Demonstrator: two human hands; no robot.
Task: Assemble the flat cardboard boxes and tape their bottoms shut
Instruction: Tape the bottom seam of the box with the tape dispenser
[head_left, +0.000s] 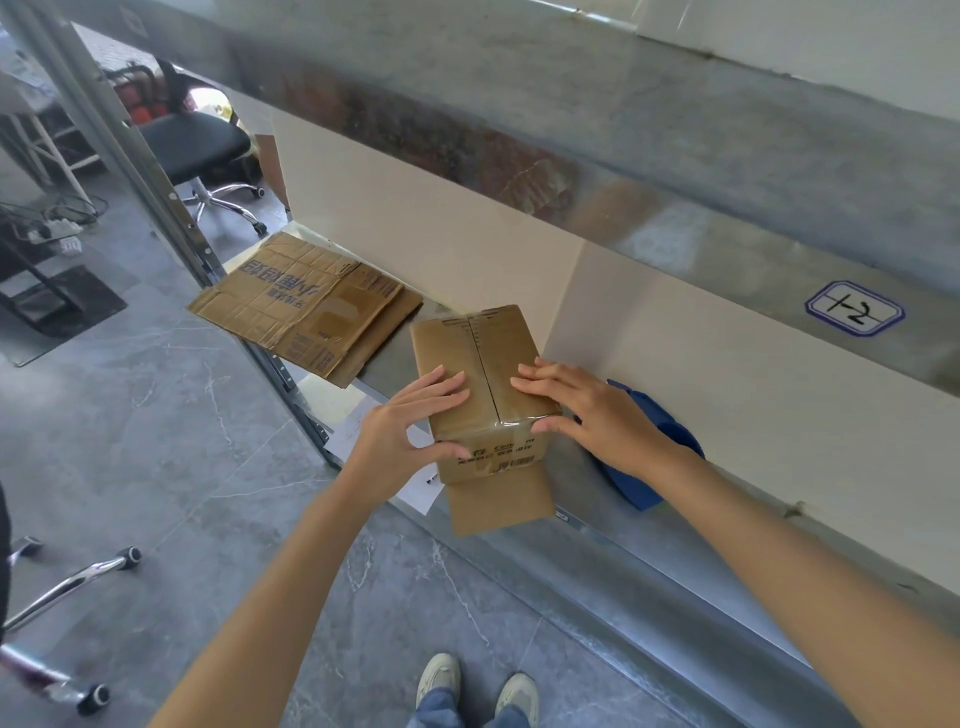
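Left hand (410, 421) and right hand (587, 410) lie flat, unclenched, as we smooth tape (492, 384) on the box (457, 343); next, probably another flat (306, 306).

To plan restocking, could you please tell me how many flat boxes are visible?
2: printed flat box on top, second flat box beneath, both on shelf; others possibly hidden.

This is looking like a stockroom or packing area: a grey metal shelving rack (597, 119) is carrying a white, blue-bordered label (854, 308) on its upper beam and flattened brown cardboard boxes (306, 306) on its lower shelf. Left of the rack, a black office chair (195, 140) is standing on grey marbled floor tiles (156, 415).
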